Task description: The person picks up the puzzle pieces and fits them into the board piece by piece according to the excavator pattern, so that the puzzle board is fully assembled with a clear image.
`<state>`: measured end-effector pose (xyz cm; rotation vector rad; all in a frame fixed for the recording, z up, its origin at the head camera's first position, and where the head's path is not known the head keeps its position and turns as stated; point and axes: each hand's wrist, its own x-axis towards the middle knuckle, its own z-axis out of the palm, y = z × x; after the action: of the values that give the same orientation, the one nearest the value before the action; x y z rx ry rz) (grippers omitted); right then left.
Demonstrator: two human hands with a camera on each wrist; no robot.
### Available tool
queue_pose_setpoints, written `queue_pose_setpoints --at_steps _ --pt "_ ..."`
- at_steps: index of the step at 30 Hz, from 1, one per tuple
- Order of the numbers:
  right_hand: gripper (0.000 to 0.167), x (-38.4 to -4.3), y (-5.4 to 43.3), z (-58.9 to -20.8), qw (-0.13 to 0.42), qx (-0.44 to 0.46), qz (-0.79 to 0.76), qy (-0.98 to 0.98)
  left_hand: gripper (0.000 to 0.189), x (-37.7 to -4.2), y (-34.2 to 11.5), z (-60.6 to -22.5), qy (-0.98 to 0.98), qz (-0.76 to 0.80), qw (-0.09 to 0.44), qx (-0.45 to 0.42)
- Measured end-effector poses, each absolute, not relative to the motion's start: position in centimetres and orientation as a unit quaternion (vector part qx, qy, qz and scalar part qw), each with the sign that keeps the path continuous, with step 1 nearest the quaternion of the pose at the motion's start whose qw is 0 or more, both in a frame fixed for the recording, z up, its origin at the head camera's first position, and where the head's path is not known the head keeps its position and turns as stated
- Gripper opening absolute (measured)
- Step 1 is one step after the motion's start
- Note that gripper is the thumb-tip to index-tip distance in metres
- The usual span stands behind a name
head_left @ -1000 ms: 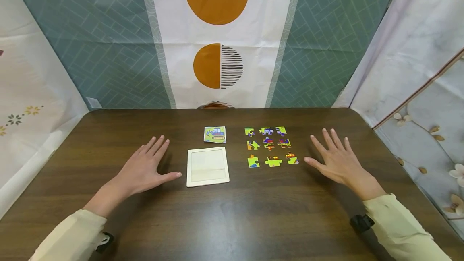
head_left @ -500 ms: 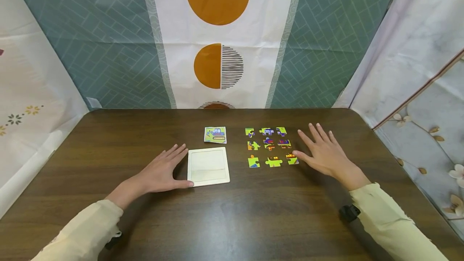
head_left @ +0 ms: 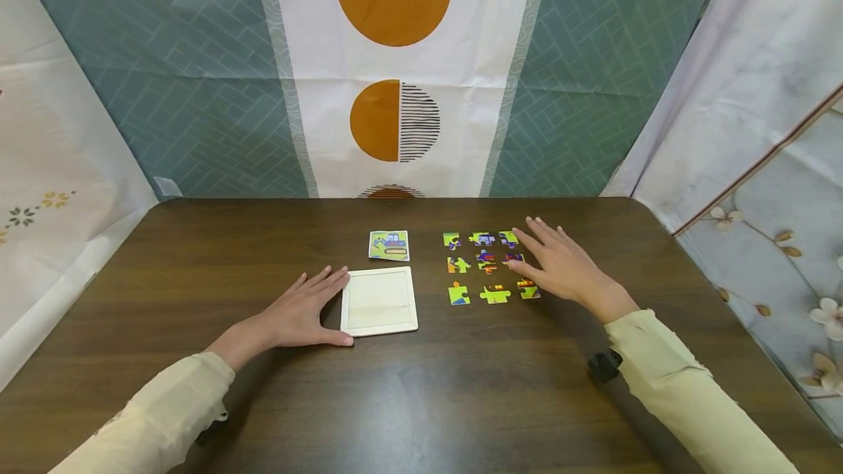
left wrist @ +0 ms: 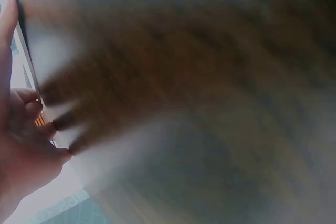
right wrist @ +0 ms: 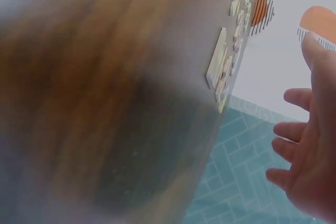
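Note:
A square cream puzzle frame lies flat on the table. My left hand is at its left side, thumb by the near left corner and fingertips at the far left corner, fingers spread. Several jigsaw pieces in green, blue and orange lie in loose rows right of the frame. Over the right-hand column of pieces reaches my right hand, fingers extended and partly covering a middle-row piece. In the right wrist view this hand appears above the table level, with nothing in its fingers.
Behind the frame lies a small picture card showing a blue digger on green. The dark wooden table ends at a patterned cloth backdrop. Floral cloth hangs along the right side.
My left hand has moved right, up to the left side of the puzzle frame. My right hand has moved left, from beside the jigsaw pieces to over the right column.

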<state>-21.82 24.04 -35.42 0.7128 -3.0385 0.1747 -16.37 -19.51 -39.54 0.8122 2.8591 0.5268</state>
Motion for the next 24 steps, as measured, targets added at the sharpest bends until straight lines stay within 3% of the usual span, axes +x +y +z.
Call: queue_pose_setpoints --at_steps 10,24 --pt "0.066 -23.8 21.9 -35.1 -0.002 0.253 0.074 -0.965 0.103 -16.4 -20.1 -40.5 0.939 0.202 0.073 0.270" --pt "0.056 -26.8 18.4 -34.7 -0.064 0.275 0.209 -0.936 0.101 -16.1 -19.7 -40.8 0.946 0.178 0.059 0.264"
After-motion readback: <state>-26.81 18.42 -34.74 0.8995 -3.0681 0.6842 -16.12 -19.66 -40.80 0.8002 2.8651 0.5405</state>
